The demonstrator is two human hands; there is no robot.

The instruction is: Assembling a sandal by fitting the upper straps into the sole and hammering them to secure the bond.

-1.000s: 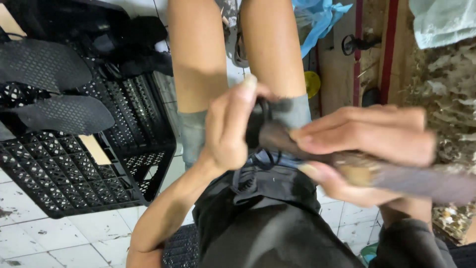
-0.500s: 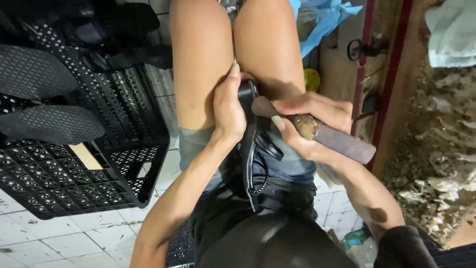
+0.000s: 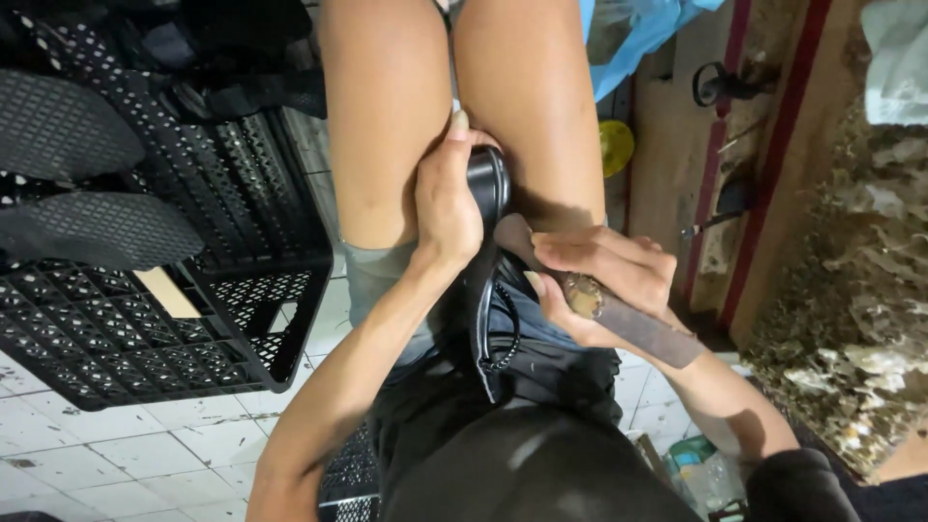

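A seated person's left hand (image 3: pixel 447 208) clamps a black shoe (image 3: pixel 486 242) between the knees while the right hand (image 3: pixel 604 280) grips a worn tool (image 3: pixel 619 314) against it, seemingly mid-repair beside a black plastic crate (image 3: pixel 145 319); steady pressure appears needed.

Two bare forearms are seen, ending in the left hand (image 3: pixel 447 205) and the right hand (image 3: pixel 604 280), neither gloved nor ringed. A short, plain nail is shown on the left thumb. No sleeve is carried on the left arm as far as it is visible; a dark, black-looking sleeve is seen at the upper end of the right arm. The torso is covered by a black garment. Grey-blue shorts are worn, and the legs below them are left bare.
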